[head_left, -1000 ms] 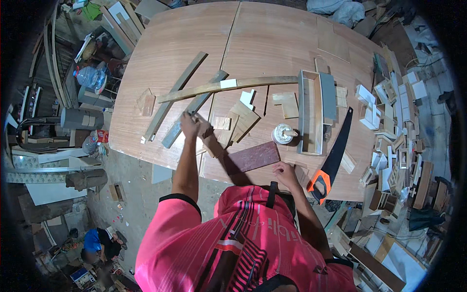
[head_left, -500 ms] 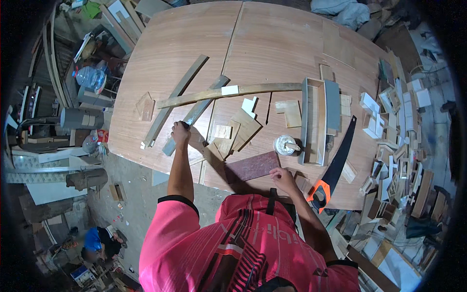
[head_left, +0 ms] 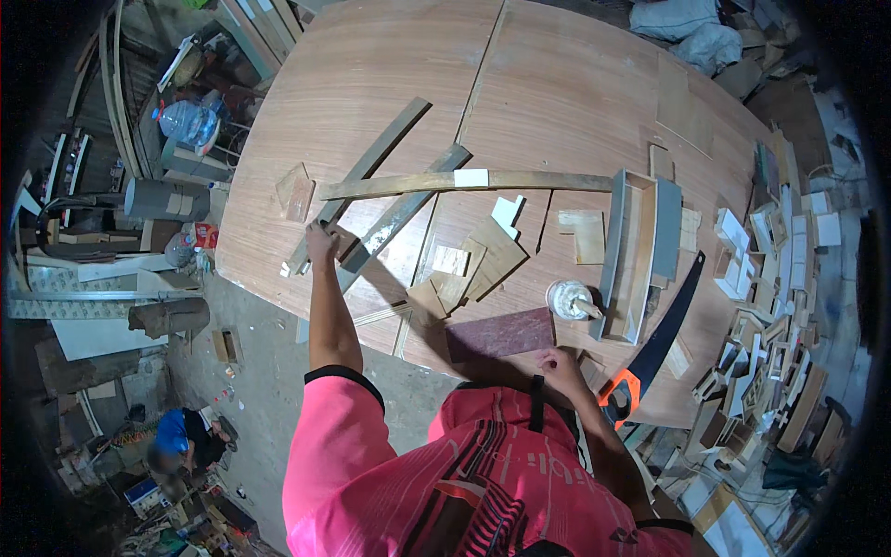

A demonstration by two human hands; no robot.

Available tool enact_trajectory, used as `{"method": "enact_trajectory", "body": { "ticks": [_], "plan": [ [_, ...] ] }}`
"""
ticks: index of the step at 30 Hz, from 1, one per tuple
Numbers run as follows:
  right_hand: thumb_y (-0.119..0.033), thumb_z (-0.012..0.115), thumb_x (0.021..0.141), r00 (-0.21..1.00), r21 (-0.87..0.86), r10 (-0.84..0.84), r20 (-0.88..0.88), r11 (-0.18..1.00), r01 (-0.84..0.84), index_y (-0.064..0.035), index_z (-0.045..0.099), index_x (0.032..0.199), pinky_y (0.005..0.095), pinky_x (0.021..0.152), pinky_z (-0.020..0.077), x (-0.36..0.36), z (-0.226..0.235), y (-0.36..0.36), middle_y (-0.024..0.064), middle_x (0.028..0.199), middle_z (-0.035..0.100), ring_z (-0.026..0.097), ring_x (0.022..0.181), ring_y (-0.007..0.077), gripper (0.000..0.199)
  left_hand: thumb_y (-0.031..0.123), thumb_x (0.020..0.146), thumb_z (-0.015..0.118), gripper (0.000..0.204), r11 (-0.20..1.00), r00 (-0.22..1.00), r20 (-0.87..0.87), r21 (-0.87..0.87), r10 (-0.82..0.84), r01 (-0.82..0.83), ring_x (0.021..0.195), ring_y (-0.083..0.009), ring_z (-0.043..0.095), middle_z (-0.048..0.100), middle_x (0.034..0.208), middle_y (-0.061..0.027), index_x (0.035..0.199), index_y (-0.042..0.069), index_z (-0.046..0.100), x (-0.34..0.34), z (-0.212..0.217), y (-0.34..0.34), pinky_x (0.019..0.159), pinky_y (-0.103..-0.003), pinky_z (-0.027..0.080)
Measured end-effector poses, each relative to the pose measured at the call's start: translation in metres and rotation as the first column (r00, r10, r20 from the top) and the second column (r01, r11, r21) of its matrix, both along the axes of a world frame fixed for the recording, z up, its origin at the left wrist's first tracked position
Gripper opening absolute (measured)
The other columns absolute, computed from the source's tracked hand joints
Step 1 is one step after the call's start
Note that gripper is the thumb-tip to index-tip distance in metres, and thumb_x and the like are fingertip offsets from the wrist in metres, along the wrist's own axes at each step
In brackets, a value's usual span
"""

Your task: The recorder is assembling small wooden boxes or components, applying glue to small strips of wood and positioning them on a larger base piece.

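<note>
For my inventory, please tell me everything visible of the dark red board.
The dark red board is a plain rectangle with pale marks, perhaps coated wood. It lies flat near the front edge of the table, partly shaded on its left. The right hand is by its right front corner; whether they touch, I cannot tell.
</note>
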State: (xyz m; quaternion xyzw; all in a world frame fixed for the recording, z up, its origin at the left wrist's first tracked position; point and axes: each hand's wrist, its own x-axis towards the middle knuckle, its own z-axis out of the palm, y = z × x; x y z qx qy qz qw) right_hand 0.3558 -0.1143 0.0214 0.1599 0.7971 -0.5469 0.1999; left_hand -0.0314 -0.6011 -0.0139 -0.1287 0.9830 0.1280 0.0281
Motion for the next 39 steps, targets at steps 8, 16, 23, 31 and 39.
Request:
{"method": "enact_trajectory", "body": {
  "ticks": [8,16,23,31,39],
  "plan": [
    [0.003,0.052,0.077,0.994,-0.015,0.053,0.098,0.999,-0.052,0.0018,0.064,0.090,0.0289,0.071,0.0510,0.004,-0.021,0.007,0.0112,0.083,0.068,0.066,0.077,0.0188,0.018,0.025,0.075,0.067,0.056,0.981,0.983,0.123,-0.156,0.133,-0.113,0.118,-0.0322,0.050,0.051,0.126,-0.0123,0.124,0.009,0.046,-0.017,0.002,-0.011,0.095,-0.055,0.039],
    [-0.005,0.058,0.079,0.987,0.020,0.087,0.136,0.996,-0.090,0.0018,0.066,0.090,0.0306,0.075,0.0518,0.002,-0.045,0.014,0.0141,0.088,0.069,0.067,0.083,0.0200,0.015,0.042,0.079,0.064,0.049,0.973,0.989,0.140,-0.229,0.040,-0.007,0.113,-0.0313,0.053,0.058,0.114,-0.0098,0.114,0.008,0.054,-0.032,0.007,-0.010,0.089,-0.053,0.040],
    [-0.014,0.056,0.080,0.974,0.072,0.169,0.149,0.981,-0.182,-0.0011,0.065,0.093,0.0370,0.075,0.0497,-0.009,-0.025,0.017,0.0169,0.087,0.066,0.064,0.081,0.0278,0.021,0.038,0.073,0.070,0.069,0.981,0.990,-0.018,-0.133,0.141,-0.142,0.114,-0.0338,0.053,0.052,0.125,-0.0174,0.128,0.006,0.044,-0.082,0.006,-0.049,0.090,-0.048,0.046],
    [-0.026,0.065,0.075,0.919,0.269,0.376,0.116,0.879,-0.394,-0.0089,0.071,0.089,0.0414,0.081,0.0500,0.007,-0.043,0.023,0.0149,0.090,0.069,0.066,0.088,0.0281,0.023,0.046,0.070,0.070,0.071,0.956,0.970,0.120,-0.231,0.212,-0.181,0.118,-0.0356,0.050,0.046,0.128,-0.0186,0.124,0.006,0.047,-0.129,-0.013,-0.054,0.094,-0.050,0.044],
    [-0.032,0.068,0.075,0.863,0.181,0.143,0.484,0.949,-0.258,-0.0083,0.074,0.081,0.0392,0.072,0.0523,-0.005,-0.050,0.022,0.0145,0.078,0.070,0.068,0.074,0.0261,0.025,0.051,0.063,0.078,0.075,0.942,0.985,0.172,-0.333,0.027,0.033,0.111,-0.0385,0.053,0.052,0.119,-0.0239,0.113,0.000,0.059,-0.159,-0.016,-0.096,0.089,-0.043,0.048]
  ]
}}
